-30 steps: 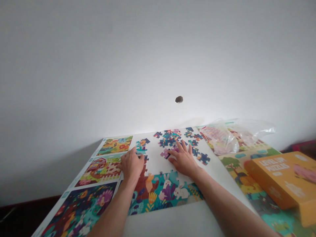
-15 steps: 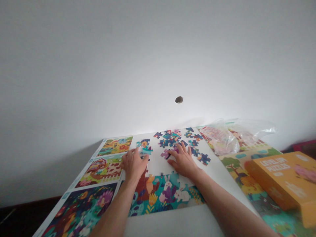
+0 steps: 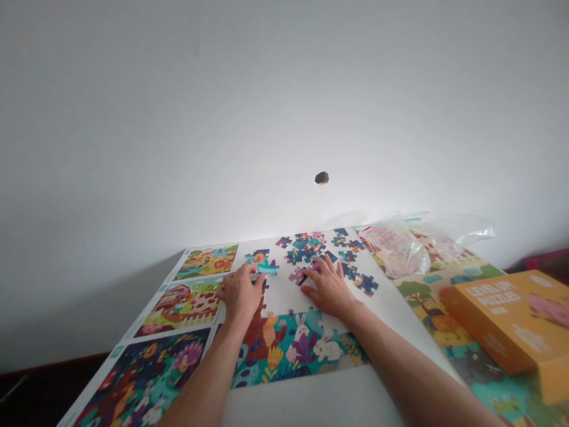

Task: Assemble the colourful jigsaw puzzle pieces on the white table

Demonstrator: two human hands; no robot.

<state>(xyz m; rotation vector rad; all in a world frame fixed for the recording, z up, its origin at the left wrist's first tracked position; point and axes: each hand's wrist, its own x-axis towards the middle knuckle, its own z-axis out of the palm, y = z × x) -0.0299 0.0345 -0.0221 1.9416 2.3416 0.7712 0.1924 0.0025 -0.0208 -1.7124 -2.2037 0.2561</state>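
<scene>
the left hand [image 3: 240, 295] has moved a little to the right, and the teal puzzle piece [image 3: 268, 268] by its fingertips has moved that way too. the piece now lies on the white puzzle backing [image 3: 278, 296], just past the fingers and above the built part of the jigsaw [image 3: 293, 350]. the left hand's grip looks narrow, with the fingers drawn in close, but i can't tell if they are holding the piece or just pushing it. the right hand [image 3: 329, 289] lies low and open, with its fingers spread wide. its fingertips are right by the purple puzzle pieces [image 3: 299, 275], and it does not seem to hold anything. more loose puzzle pieces [image 3: 304, 255] lie in a messy group above the hands. printed puzzle pictures [image 3: 184, 305] run down the left side. a clear plastic bag [image 3: 395, 252] and an orange level up puzzles box [image 3: 502, 320] sit off to the right.
</scene>
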